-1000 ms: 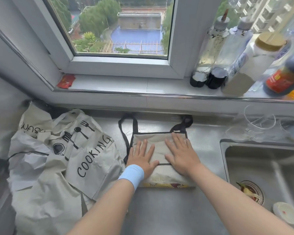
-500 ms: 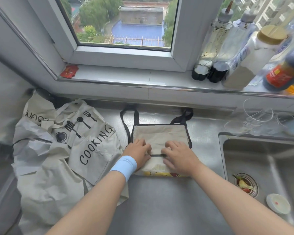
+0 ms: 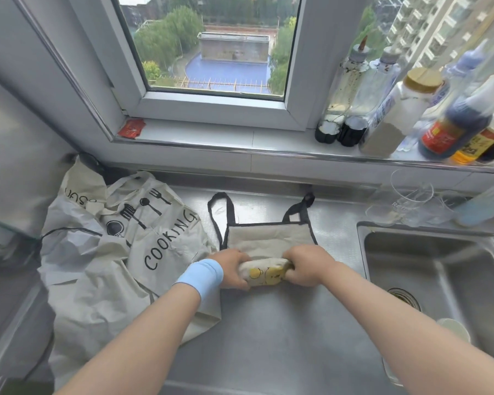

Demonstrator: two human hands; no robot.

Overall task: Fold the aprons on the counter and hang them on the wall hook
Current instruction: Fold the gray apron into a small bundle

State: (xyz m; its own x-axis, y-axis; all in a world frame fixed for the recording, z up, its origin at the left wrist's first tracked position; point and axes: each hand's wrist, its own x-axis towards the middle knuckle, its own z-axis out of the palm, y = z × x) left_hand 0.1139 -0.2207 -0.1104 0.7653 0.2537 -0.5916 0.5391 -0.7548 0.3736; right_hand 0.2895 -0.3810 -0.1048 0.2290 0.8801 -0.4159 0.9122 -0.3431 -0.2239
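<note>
1. The small black-trimmed apron (image 3: 268, 239) lies mid-tabletop (image 3: 268, 346), just left of the sink (image 3: 439, 269).
2. Left hand (image 3: 234, 270) and right hand (image 3: 307, 266) each curl round one end of its near edge, gripping a roll of cloth with a yellow cartoon print showing.
3. So this one looks part-folded, I'd say; its black straps (image 3: 221, 218) trail loose toward the wall.
4. The COOKING apron (image 3: 143, 246) sits crumpled just beside it on the left, not yet folded.
5. No wall hook in sight, so hanging both is all to come.
</note>
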